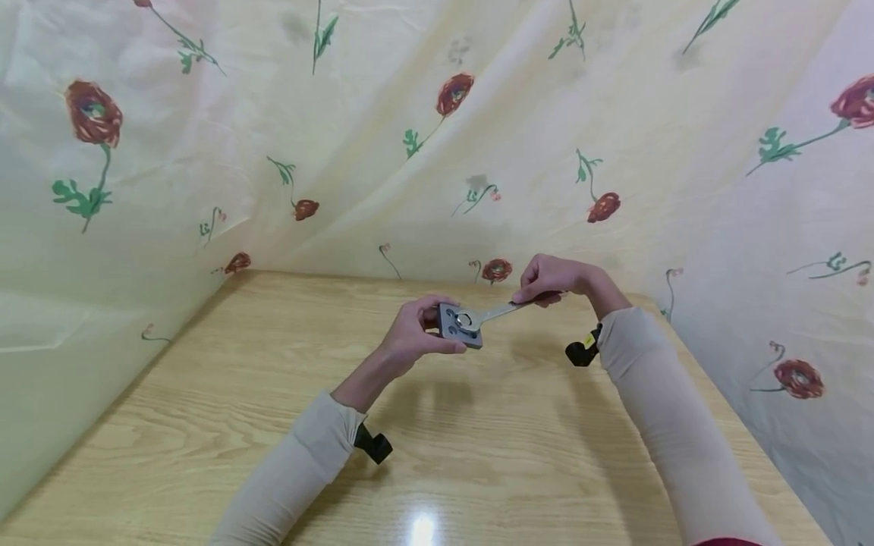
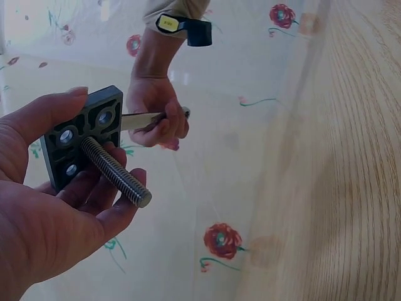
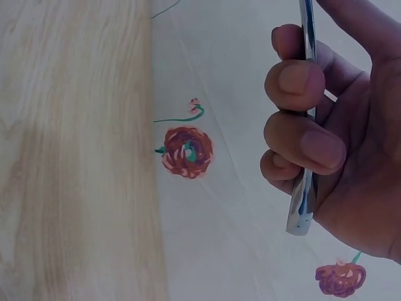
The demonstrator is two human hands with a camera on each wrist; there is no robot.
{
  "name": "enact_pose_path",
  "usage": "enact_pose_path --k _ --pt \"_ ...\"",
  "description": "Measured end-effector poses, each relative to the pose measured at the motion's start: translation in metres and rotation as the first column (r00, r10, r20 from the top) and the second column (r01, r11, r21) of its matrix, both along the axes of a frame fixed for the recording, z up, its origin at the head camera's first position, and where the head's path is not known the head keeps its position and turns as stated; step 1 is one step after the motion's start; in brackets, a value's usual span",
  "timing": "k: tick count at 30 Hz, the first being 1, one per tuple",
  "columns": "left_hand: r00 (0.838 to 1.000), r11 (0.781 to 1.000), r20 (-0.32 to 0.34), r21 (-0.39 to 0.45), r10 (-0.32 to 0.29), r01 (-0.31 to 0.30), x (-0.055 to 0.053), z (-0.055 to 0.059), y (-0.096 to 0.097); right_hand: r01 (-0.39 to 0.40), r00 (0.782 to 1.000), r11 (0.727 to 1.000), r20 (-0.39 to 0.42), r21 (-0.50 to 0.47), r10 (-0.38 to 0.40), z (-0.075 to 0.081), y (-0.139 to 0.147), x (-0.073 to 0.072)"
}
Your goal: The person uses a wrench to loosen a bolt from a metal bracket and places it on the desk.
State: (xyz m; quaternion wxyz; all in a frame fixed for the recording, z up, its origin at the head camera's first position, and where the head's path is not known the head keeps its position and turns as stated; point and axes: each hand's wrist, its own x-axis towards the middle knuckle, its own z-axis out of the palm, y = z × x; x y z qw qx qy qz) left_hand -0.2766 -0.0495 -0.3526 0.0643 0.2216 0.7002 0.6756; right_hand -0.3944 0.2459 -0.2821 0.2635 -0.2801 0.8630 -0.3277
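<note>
My left hand (image 1: 410, 334) grips a dark grey square plate (image 1: 448, 334) by its edges, thumb along the lower edge in the head view. Round holes sit at the plate's corners. A bolt head (image 1: 464, 321) shows at its middle, and the bolt's threaded shank (image 2: 116, 172) sticks out of the other face in the left wrist view. Around the bolt head lies the end of a metal wrench (image 1: 501, 310). My right hand (image 1: 549, 278) holds the wrench's handle (image 3: 302, 204) with fingers curled round it. Both things are held above the table.
Below the hands spreads a light wood-grain table (image 1: 273, 364). A pale cloth with printed red flowers (image 1: 355, 152) hangs at the back and along both sides. Black wrist cameras stick out under the left cuff (image 1: 374, 444) and the right cuff (image 1: 583, 351).
</note>
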Motion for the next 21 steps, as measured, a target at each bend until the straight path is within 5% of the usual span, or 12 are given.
enact_pose_path --k 7,21 --pt "1.000 1.000 0.020 0.012 -0.002 0.002 0.000 0.003 0.000 0.004 0.998 1.000 -0.067 0.029 -0.002 0.015 -0.003 -0.001" --pt "1.000 0.999 0.020 0.033 -0.005 0.005 0.001 0.004 -0.003 0.036 0.968 0.998 -0.245 -0.043 -0.045 0.012 0.011 0.019"
